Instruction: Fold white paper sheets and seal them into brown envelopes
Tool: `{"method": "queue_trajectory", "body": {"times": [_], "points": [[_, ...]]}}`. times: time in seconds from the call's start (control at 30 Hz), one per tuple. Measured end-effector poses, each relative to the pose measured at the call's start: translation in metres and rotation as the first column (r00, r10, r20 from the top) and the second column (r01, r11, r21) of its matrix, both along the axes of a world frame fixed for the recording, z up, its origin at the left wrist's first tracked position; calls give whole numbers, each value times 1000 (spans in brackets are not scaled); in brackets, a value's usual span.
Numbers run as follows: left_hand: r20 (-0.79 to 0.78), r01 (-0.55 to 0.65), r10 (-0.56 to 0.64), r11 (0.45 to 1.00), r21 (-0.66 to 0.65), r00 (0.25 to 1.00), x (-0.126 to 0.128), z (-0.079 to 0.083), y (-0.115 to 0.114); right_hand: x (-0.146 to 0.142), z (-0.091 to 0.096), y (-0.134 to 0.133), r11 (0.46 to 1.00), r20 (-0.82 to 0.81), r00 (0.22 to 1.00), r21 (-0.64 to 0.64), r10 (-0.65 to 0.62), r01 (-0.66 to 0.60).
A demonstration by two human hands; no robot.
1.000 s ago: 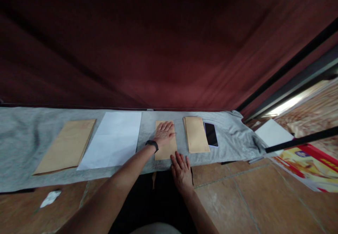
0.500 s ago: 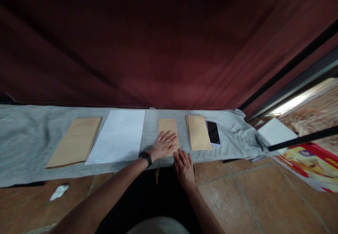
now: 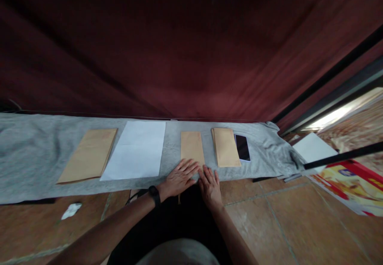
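Grip of the left hand (image 3: 180, 177) is spread flat over the near end of the envelope (image 3: 192, 145), the right hand (image 3: 211, 191) spread at its near right corner; neither pinches. Since it lies on cloth (image 3: 172, 153) (soft, likely to ruck), a pull could drag it off the front edge; a rightward slip could nudge the stack (image 3: 228, 147).

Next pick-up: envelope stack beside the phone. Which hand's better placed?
Probably the right hand: it lies nearer the envelope stack and the phone. The left hand is farther off, at the near edge of the single envelope, and might have to reach past the right.
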State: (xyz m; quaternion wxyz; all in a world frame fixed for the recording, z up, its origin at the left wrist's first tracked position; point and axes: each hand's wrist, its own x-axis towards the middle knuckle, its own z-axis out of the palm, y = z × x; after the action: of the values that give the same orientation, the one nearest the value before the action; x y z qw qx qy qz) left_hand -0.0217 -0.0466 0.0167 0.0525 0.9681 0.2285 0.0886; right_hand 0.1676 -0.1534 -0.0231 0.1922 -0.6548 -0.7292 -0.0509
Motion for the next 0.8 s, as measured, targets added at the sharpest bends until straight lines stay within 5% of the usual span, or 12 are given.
{"method": "queue_trajectory", "body": {"times": [0.27,0.5,0.8], "points": [[2,19,-19,996,86,1000,-25,-5,-9,-9,11,-1,999,-33,999,-14,-39,38],[-34,18,-14,994,106,999,-24,-9,-10,-26,15,-1,998,-67,996,-25,64,-66],[-40,9,-7,999,53,999,-24,-1,-14,-13,12,-3,1000,-48,999,-10,22,-22]]}}
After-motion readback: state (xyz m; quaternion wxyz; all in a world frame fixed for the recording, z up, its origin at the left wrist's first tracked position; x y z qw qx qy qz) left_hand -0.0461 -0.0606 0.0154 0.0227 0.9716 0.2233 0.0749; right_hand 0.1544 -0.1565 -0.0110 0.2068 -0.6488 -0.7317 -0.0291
